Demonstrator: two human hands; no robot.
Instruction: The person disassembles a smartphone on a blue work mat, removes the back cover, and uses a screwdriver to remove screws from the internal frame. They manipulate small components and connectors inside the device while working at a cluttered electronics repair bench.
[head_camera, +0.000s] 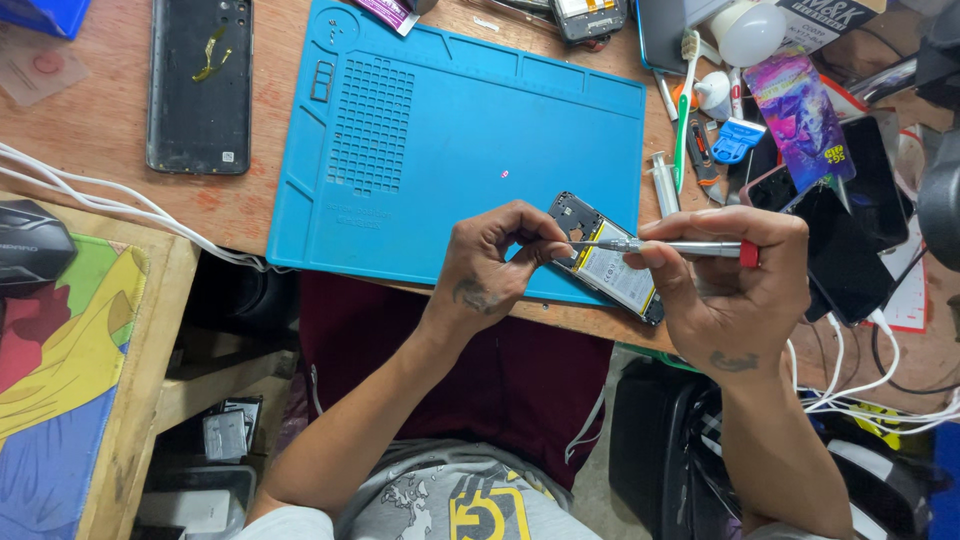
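We are at the near edge of the blue work mat (450, 130), where the opened phone (607, 262) lies tilted, back cover off, its pale battery and dark upper board showing. We judge this to be the screw stage: our right hand (735, 290) is closed around a slim metal screwdriver (665, 246) with a red cap, held nearly level, its tip set at the phone's upper part. Our left hand (495, 262) curls in from the other side, fingertips pinched at the driver's tip, though we cannot tell whether they hold a screw. The next move calls for a steady, light twist and a firm brace on the phone. A black back cover (200, 85) lies well apart on the desk (100, 130), and loose tools crowd the right.
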